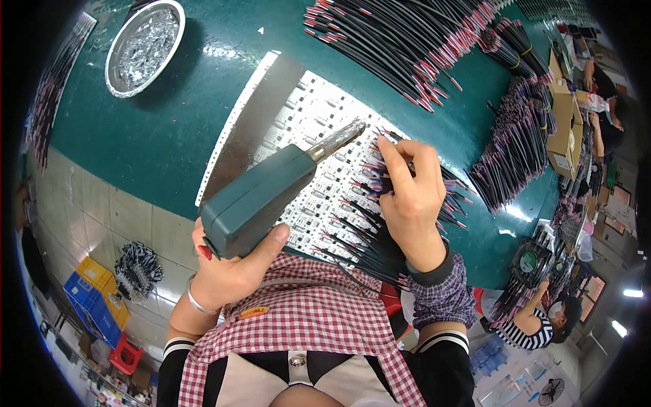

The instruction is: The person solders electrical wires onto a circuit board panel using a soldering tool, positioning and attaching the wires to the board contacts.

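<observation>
My left hand is wrapped round the handle of a dark green soldering gun. Its silvery tip reaches up and right over a white panel of circuit boards dotted with small components. Just right of the tip, my right hand pinches the end of a thin black cable with coloured wire ends. Below that hand, several black cables lie in rows, their wire ends on the panel. My right palm and forearm partly hide them.
A round metal dish of silvery scraps stands at the far left. Black cables with red and white ends spread across the far side of the green table. More bundles lie to the right. Other people sit at the right.
</observation>
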`<state>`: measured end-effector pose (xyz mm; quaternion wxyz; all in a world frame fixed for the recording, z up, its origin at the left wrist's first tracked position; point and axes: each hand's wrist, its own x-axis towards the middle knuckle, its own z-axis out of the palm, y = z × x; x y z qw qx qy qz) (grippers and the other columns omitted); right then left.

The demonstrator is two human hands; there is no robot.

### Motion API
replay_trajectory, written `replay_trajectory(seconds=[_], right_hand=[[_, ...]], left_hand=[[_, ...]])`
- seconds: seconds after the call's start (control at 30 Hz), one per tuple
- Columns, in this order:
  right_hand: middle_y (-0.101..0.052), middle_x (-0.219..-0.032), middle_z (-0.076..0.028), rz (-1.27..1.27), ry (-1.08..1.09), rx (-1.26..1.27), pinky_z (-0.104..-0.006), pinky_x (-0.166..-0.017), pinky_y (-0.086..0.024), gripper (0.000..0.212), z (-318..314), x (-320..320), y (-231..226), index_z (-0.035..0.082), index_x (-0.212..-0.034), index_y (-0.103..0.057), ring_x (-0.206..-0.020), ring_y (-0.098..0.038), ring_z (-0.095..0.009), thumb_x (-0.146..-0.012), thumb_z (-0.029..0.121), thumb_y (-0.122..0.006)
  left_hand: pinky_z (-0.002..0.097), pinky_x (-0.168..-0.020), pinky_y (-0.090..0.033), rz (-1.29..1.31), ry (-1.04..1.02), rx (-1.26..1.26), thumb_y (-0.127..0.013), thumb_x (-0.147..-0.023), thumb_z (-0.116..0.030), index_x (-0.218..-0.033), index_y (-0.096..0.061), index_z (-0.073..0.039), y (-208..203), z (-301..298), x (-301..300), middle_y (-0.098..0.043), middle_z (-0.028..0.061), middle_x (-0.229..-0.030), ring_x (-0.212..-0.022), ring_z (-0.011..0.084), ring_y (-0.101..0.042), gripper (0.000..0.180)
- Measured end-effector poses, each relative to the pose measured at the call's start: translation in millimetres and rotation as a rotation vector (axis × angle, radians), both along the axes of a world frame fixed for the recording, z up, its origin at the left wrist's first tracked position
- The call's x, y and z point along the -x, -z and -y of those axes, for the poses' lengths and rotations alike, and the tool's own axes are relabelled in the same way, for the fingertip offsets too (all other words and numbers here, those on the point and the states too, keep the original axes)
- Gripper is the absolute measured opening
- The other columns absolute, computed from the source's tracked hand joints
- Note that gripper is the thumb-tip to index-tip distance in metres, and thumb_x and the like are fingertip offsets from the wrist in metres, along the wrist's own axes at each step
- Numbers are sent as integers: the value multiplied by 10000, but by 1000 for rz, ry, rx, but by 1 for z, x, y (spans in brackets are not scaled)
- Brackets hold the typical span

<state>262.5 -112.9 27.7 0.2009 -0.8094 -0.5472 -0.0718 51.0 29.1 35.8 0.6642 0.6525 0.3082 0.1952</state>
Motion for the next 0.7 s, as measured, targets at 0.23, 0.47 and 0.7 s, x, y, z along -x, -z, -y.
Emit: replay_trajectory(seconds=[0.23, 0.47, 0.7], right_hand=[[-645, -998, -114, 10, -2, 38, -364, -660, -498, 539, -8, -4, -3, 4, -1050, -688, -809, -587, -270, -546, -159, -588], [-638, -989, -113, 53, -12, 63, -354, -656, -505, 516, -9, -1, -2, 2, -1065, -689, -812, -582, -268, -579, -147, -597], [-606, -1000, -119, 99, -41, 86, -319, -631, -507, 362, -7, -5, 3, -25, -1064, -665, -819, -576, -239, -703, -34, -645]], left_hand=[[287, -617, -512, 14, 59, -112, -766, -780, -31, -929, -689, 15, 3, -1, -13, -687, 106, -834, -646, 203, -650, 173], [297, -591, -488, 11, 89, -189, -751, -766, 12, -928, -665, 36, -1, -4, -18, -647, 127, -837, -655, 209, -624, 185], [306, -573, -474, 11, 134, -230, -741, -761, 29, -922, -655, 50, -3, -8, -19, -623, 126, -803, -633, 207, -605, 184]])
